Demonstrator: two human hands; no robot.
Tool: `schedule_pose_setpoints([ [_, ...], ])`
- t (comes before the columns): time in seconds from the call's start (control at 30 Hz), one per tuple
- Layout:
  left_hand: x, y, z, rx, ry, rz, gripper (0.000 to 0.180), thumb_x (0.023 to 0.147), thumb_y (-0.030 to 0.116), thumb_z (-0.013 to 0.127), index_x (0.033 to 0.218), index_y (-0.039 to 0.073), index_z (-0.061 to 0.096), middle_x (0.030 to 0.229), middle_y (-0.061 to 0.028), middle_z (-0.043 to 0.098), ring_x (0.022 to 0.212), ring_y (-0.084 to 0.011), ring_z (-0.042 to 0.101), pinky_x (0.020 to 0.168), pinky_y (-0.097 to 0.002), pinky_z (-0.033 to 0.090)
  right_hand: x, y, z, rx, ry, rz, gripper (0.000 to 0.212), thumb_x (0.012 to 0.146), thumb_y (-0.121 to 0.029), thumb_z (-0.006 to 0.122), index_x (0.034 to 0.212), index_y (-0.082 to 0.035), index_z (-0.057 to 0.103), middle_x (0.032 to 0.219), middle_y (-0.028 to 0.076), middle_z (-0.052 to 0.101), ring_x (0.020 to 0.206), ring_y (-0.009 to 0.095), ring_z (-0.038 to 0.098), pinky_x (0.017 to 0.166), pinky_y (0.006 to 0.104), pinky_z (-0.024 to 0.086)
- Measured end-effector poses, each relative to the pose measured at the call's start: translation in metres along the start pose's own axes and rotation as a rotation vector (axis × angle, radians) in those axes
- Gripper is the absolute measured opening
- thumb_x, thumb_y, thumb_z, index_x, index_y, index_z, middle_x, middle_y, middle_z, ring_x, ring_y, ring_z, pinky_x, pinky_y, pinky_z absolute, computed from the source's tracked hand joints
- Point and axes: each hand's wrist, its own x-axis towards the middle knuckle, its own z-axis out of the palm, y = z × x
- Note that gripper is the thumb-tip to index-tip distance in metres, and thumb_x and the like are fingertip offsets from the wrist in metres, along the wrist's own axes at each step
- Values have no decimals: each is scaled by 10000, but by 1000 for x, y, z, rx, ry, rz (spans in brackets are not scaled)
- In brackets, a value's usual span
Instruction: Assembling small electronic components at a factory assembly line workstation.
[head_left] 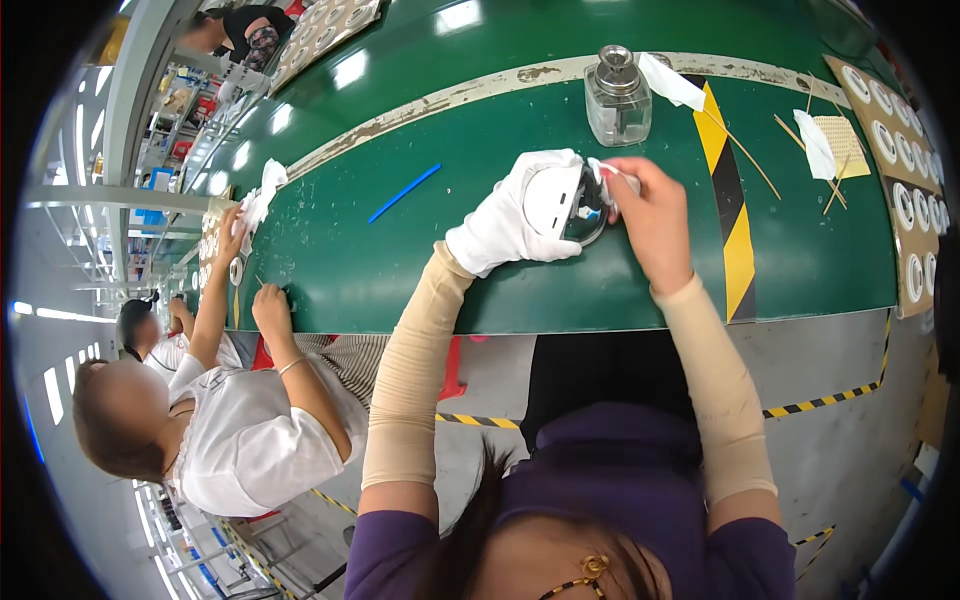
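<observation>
A white dome camera [545, 203] with a dark, shiny dome is held above the green bench, tilted so the dome points right. Wrapped round its white housing is my left hand [497, 222], in a white glove. My bare right hand [652, 212] pinches a small white wipe [601, 169] against the upper edge of the dome; the fingers partly cover it. Just beyond my hands stands a clear glass bottle [617, 112] with a metal top.
A blue stick [404, 193] lies left on the green bench [400, 265]. White tissues [672, 82], wooden sticks [745, 157] and a yellow pad [842, 147] lie right, past striped tape [738, 260]. A tray of round white parts [905, 205] borders the right. A co-worker [265, 440] works at left.
</observation>
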Motion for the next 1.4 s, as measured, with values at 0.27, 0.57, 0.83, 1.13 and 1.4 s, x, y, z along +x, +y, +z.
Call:
schedule_pose_setpoints([
  [0.27, 3, 19, -13, 117, -25, 53, 894, 544, 213, 900, 1316, 90, 465, 1296, -102, 498, 1229, -229, 455, 1043, -352, 370, 22, -41, -23, 64, 179, -285, 162, 893, -12, 592, 1048, 31, 609, 964, 20, 624, 861, 42, 548, 732, 178, 427],
  [0.57, -9, 20, 2, -139, 84, -89, 938, 597, 197, 884, 1385, 64, 392, 1311, -102, 494, 1204, -233, 489, 1053, -326, 357, 78, -48, -30, -801, 147, -887, 125, 846, -71, 625, 961, -33, 657, 939, 78, 604, 865, 261, 593, 748, 321, 479],
  [0.83, -8, 15, 22, -79, 216, -145, 943, 567, 250, 891, 1350, 67, 398, 1335, -122, 437, 1246, -273, 441, 1059, -364, 359, 50, -55, -34, -689, 90, -911, 150, 848, -27, 623, 997, -18, 634, 904, 56, 627, 838, 159, 622, 738, 272, 481],
  [1.13, -7, 1, 40, -94, 373, -81, 870, 590, 254, 876, 1297, 52, 409, 1265, -144, 465, 1129, -263, 526, 956, -351, 449, -15, -9, 9, -272, -74, -392, 109, 814, 36, 657, 853, 16, 557, 1002, 87, 593, 926, 120, 536, 810, 249, 440],
  [1.4, -11, 5, 44, 42, 440, -79, 836, 578, 239, 870, 1274, 64, 442, 1246, -156, 465, 1122, -317, 511, 950, -381, 444, -25, 5, 18, -144, -13, -314, 150, 845, 16, 628, 904, -14, 493, 1169, 151, 572, 1043, 175, 556, 872, 273, 450],
])
